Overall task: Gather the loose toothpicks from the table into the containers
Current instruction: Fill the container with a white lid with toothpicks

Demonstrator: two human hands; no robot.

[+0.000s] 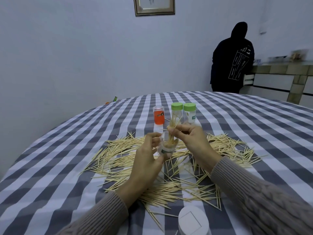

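Observation:
My left hand (149, 160) grips a small clear container (166, 146), tilted with its mouth up and to the right. My right hand (191, 139) pinches a bundle of toothpicks (171, 133) whose lower ends sit inside that container. Loose toothpicks (225, 146) lie scattered thickly over the checked tablecloth around and under both hands. Behind stand two clear containers with green lids (177, 112) (189, 114) and an orange container (158, 116) with a clear cap.
A white lidded container (193, 219) stands at the near table edge between my forearms. The round table (67, 150) carries a grey-and-white checked cloth. A person in a dark hooded top (232, 61) stands at a counter at the back right.

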